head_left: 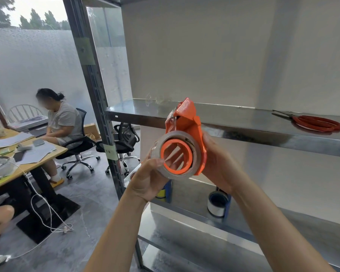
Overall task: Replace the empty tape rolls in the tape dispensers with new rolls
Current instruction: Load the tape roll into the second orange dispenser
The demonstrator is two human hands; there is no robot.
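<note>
Red scissors [314, 122] on steel shelf [243, 122] — perhaps shut.

Red scissors [314, 122] on metal shelf [243, 122]; seated person [61, 122] at desk [24, 163], left.

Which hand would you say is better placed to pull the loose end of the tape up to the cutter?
Probably the left hand. Its fingers already rest on the tape roll, while the right hand grips the back of the orange dispenser and steadies it.
</note>
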